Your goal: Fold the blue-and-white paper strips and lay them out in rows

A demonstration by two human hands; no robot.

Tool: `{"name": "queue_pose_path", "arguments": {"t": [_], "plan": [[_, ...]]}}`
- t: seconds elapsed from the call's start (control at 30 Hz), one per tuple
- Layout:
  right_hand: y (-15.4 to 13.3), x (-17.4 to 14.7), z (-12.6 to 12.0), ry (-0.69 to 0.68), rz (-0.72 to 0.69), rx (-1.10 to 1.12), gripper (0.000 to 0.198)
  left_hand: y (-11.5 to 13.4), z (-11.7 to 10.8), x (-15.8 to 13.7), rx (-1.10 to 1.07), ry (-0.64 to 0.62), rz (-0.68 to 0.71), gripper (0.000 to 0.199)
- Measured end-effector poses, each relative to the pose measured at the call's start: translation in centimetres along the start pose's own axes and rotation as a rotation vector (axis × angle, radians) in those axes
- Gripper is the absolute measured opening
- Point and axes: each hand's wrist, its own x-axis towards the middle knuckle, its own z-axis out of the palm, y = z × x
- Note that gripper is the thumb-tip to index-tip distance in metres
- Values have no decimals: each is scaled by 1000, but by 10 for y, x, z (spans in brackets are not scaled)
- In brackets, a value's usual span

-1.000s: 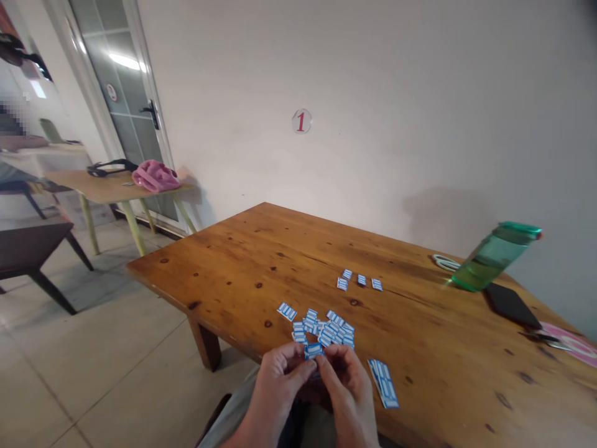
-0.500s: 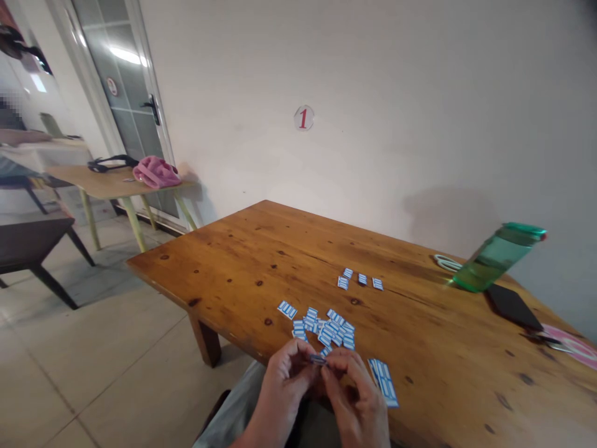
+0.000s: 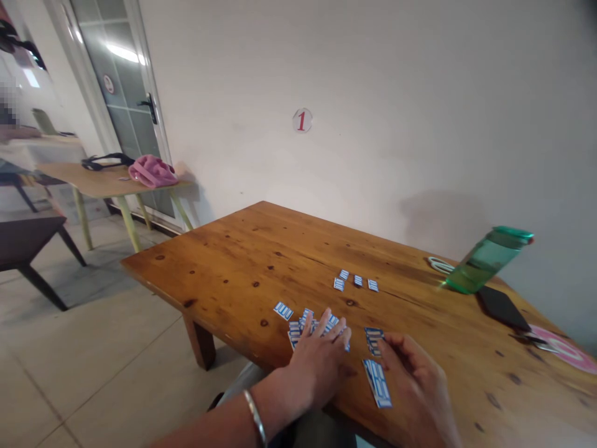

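Observation:
My left hand [image 3: 321,354], with a silver bangle on its wrist, lies with fingers spread over a loose pile of blue-and-white printed cards [image 3: 293,336], covering much of it. My right hand [image 3: 413,376] pinches the right edge of a small blue-and-white card [image 3: 374,340] at the table surface. Just below that card is a short stack of larger blue-and-white cards [image 3: 380,386], slightly fanned. One single card [image 3: 283,310] sits left of the pile. The print on the cards is too small to read.
Several small cards [image 3: 357,280] lie farther back on the wooden table [image 3: 233,261]. Toward the right are a tilted green bottle [image 3: 487,261], a white cable [image 3: 439,266], a dark flat phone-like object [image 3: 504,308] and a pink disc [image 3: 566,348]. A wall runs behind the table.
My hands have parted from a small item they held together. The left has spread over the pile; the right has moved rightward, and a card now shows at its fingertips above the stack.

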Motion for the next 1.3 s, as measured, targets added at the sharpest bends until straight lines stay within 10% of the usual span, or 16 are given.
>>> {"name": "queue_pose_path", "arguments": {"t": [0.33, 0.63, 1.3], "plan": [[8, 23, -2, -71, -175, -235, 23, -37, -12, 7, 153, -225, 218, 63], [26, 70, 19, -174, -453, -545, 19, -17, -12, 19, -66, 135, -242, 49], [44, 76, 18, -289, -428, -572, 13, -6, 26, 31, 120, 116, -161, 56]]}}
